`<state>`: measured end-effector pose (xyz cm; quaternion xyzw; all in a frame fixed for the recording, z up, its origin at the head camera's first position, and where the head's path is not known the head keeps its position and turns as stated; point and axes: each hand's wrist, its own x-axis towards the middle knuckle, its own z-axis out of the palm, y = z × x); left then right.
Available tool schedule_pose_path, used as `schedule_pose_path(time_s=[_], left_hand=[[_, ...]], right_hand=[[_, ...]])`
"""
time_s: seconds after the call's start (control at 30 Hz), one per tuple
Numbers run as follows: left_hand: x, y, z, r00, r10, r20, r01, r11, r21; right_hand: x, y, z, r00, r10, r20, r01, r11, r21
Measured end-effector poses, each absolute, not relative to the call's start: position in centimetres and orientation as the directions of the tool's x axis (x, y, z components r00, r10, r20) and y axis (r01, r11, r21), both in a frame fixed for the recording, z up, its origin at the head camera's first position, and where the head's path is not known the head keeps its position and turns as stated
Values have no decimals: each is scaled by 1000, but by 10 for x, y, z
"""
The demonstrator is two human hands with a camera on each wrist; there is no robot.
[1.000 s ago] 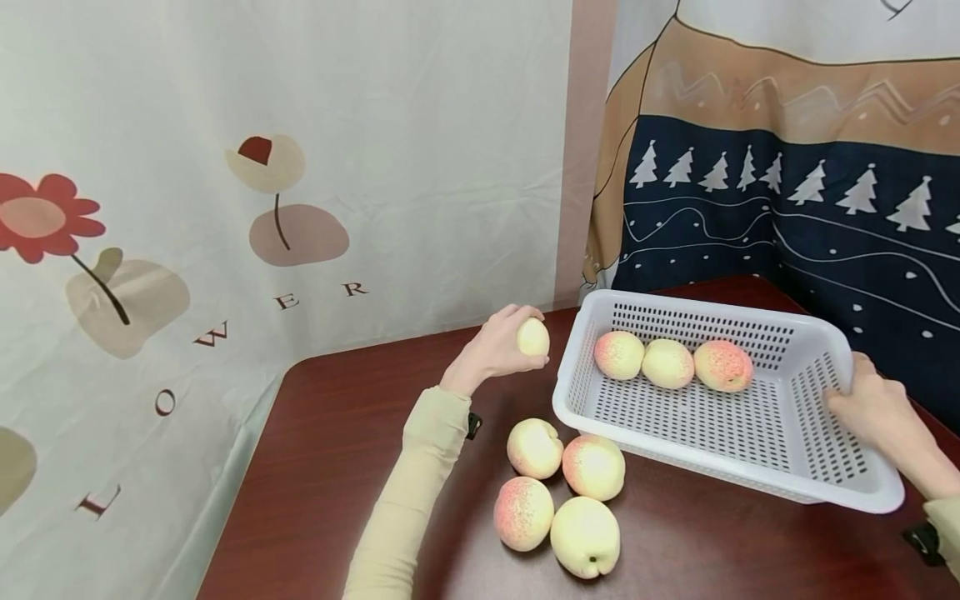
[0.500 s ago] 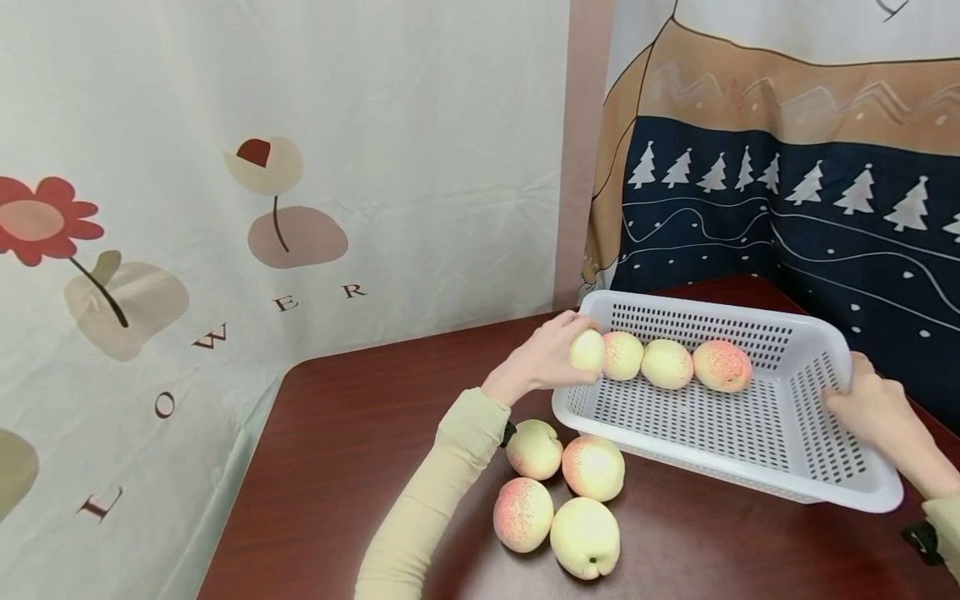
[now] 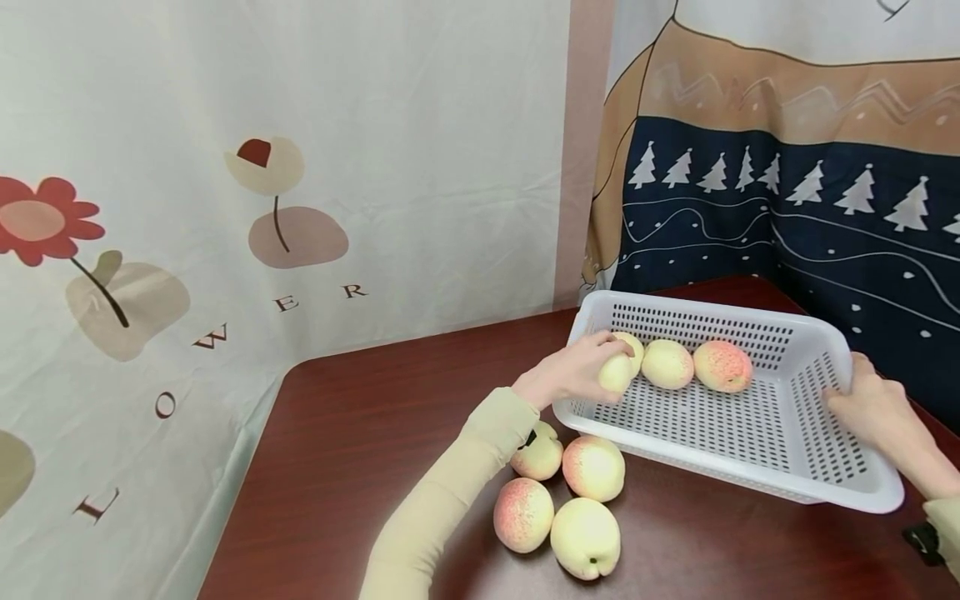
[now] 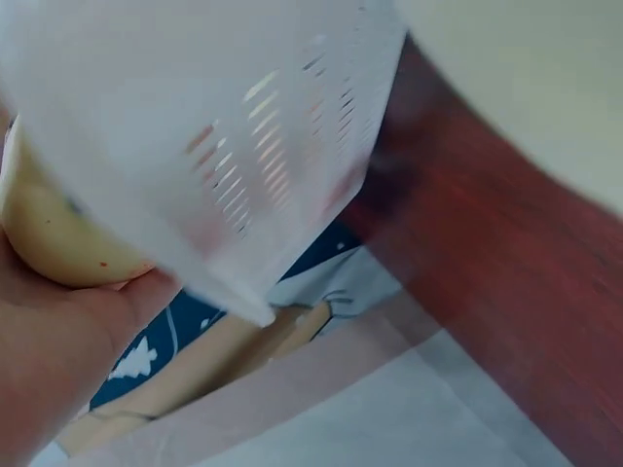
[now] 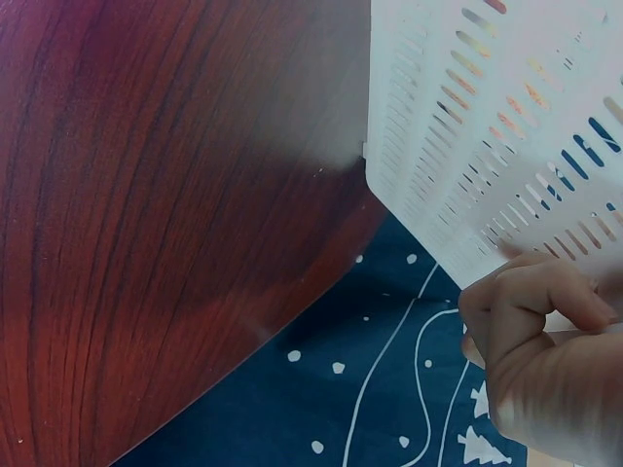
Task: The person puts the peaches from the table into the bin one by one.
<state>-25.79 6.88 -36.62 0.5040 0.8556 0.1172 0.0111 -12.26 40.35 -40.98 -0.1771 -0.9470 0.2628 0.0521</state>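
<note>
My left hand holds a pale yellow peach over the left end of a white plastic basket. In the left wrist view, the fingers wrap the peach beside the basket's outer wall. Inside the basket, three peaches line the back side: one partly hidden behind my left hand, a yellow one and a redder one. At the right end, my right hand grips the basket's rim; the right wrist view shows its curled fingers there.
On the dark red-brown table, several peaches sit clustered in front of the basket, among them a blushed one and a yellow one. My left sleeve partly covers another. A white curtain and a navy tree-patterned one hang behind the table.
My left hand has carried its peach rightward and slightly down, from left of the basket to over its left end. The right hand and the basket have stayed put.
</note>
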Motion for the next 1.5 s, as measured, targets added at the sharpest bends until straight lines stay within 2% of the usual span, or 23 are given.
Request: schedule_pose_path(time_s=[0.4,0.83,0.93,1.5], left_hand=[[-251,80,-376,-456,885,-98,883,463,75],[-245,93,-384,-571,794,-208,816,577,-40],[-244,94,-384,-583,782,-221,807,588,-46],[-244,93,-379,-540,808,-235,832,555,-3]], right_hand=[[-124,404,-409,-932,362,19,302,804,-512],[-125,404,-410,-932,362,7,308,802,-512],[-125,405,-410,-930,367,11,311,804,-507],[-123,406,-410,-932,362,20,304,811,-500]])
